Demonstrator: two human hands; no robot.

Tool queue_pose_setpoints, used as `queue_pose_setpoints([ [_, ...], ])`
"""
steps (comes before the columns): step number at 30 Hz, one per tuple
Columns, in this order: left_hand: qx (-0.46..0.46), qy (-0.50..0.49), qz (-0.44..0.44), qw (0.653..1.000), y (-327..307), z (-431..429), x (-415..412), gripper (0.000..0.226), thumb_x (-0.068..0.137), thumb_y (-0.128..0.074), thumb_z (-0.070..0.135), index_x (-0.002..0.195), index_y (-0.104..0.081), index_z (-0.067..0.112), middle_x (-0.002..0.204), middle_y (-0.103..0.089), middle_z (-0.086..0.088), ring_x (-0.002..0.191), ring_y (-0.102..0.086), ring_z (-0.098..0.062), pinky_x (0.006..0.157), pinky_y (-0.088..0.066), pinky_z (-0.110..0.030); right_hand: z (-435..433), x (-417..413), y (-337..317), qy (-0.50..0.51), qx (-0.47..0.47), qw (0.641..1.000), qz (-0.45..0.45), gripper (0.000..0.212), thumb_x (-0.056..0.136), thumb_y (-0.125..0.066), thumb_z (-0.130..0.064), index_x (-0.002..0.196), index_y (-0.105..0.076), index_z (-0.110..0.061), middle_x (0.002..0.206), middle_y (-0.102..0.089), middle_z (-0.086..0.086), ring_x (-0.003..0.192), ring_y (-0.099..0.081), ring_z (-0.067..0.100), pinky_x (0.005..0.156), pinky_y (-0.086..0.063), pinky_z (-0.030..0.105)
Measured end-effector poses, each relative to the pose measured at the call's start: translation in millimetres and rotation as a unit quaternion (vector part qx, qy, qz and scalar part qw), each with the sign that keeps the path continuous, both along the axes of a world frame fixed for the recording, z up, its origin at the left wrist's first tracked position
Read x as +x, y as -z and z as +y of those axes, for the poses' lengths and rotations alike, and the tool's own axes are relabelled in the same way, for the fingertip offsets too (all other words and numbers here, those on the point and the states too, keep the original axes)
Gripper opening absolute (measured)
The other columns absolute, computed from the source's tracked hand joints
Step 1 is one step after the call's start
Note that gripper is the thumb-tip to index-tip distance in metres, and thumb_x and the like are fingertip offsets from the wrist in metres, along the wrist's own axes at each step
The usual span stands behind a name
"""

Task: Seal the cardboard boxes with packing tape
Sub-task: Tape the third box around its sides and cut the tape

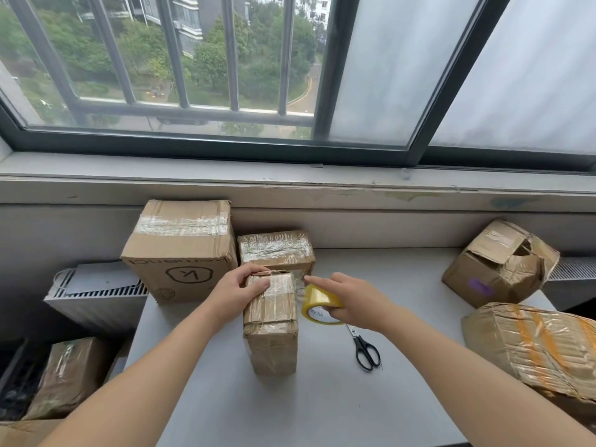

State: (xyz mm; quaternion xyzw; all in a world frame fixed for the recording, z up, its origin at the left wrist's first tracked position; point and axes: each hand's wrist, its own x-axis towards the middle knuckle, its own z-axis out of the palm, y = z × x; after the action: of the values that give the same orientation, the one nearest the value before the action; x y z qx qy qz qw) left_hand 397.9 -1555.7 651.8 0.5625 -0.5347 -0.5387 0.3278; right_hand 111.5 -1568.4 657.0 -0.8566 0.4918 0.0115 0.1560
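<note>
A small narrow cardboard box (pixel 271 327) stands on the white table (pixel 322 401) in the middle, with clear tape across its far top. My left hand (pixel 240 290) grips the box's far left corner, thumb on top. My right hand (pixel 351 301) holds a yellowish roll of packing tape (pixel 317 303) just right of the box, index finger stretched toward it. A short strip of clear tape runs from the roll to the box's far right side.
Black-handled scissors (pixel 366 350) lie right of the box. A large taped box (pixel 182 250) and a smaller taped box (pixel 277 251) stand behind. A torn box (pixel 498 264) and a crumpled taped box (pixel 532 346) sit at the right. Another box (pixel 66 375) stands lower left.
</note>
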Motion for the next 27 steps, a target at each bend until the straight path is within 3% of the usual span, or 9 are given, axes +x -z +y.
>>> queue_pose_setpoints([
  [5, 0.01, 0.004, -0.008, 1.0, -2, -4, 0, 0.017, 0.096, -0.072, 0.029, 0.112, -0.07, 0.03, 0.109, -0.074, 0.001, 0.101, -0.072, -0.019, 0.083, -0.057, -0.027, 0, -3, -4, 0.026, 0.012, 1.0, -0.011, 0.079, 0.095, -0.065, -0.037, 0.158, -0.021, -0.05, 0.113, -0.053, -0.004, 0.098, -0.059, 0.025, 0.077, -0.048, 0.035],
  [11, -0.019, 0.118, -0.138, 0.983, -31, -29, -14, 0.032, 0.092, -0.075, 0.033, 0.121, -0.063, 0.03, 0.119, -0.067, 0.01, 0.112, -0.065, -0.008, 0.093, -0.053, -0.026, -1, -9, -4, 0.019, 0.014, 0.999, -0.022, 0.084, 0.092, -0.068, -0.039, 0.157, -0.018, -0.051, 0.117, -0.058, -0.004, 0.103, -0.06, 0.023, 0.084, -0.051, 0.037],
  [15, -0.046, 0.221, -0.279, 0.933, -40, -48, -36, 0.05, 0.084, -0.079, 0.053, 0.128, -0.063, 0.038, 0.13, -0.061, 0.017, 0.122, -0.056, -0.006, 0.108, -0.046, -0.033, -5, -12, 0, -0.001, 0.024, 0.999, -0.032, 0.086, 0.091, -0.069, -0.04, 0.158, -0.015, -0.051, 0.124, -0.059, -0.002, 0.108, -0.06, 0.025, 0.087, -0.052, 0.043],
  [20, 0.008, 0.24, -0.308, 0.921, -47, -49, -33, 0.047, 0.085, -0.077, 0.056, 0.128, -0.061, 0.047, 0.136, -0.053, 0.022, 0.128, -0.05, -0.005, 0.105, -0.039, -0.029, -15, -30, -1, -0.004, 0.02, 0.998, -0.062, 0.085, 0.092, -0.07, -0.039, 0.16, -0.021, -0.043, 0.129, -0.058, -0.002, 0.115, -0.057, 0.024, 0.089, -0.048, 0.037],
  [23, 0.017, 0.277, -0.308, 0.91, -59, -46, -40, 0.044, 0.091, -0.073, 0.051, 0.132, -0.057, 0.053, 0.145, -0.048, 0.025, 0.135, -0.042, 0.001, 0.114, -0.033, -0.03, -24, -37, -9, -0.027, 0.012, 0.997, -0.073, 0.084, 0.09, -0.072, -0.034, 0.159, -0.026, -0.04, 0.131, -0.058, -0.004, 0.12, -0.055, 0.022, 0.093, -0.048, 0.037],
  [27, 0.036, 0.291, -0.372, 0.881, -71, -42, -57, 0.035, 0.093, -0.07, 0.045, 0.127, -0.06, 0.046, 0.139, -0.05, 0.018, 0.131, -0.046, -0.006, 0.115, -0.036, -0.034, -43, -39, -24, -0.054, -0.001, 0.995, -0.085, 0.085, 0.085, -0.072, -0.018, 0.158, -0.032, -0.035, 0.137, -0.056, 0.0, 0.126, -0.051, 0.023, 0.101, -0.045, 0.04],
])
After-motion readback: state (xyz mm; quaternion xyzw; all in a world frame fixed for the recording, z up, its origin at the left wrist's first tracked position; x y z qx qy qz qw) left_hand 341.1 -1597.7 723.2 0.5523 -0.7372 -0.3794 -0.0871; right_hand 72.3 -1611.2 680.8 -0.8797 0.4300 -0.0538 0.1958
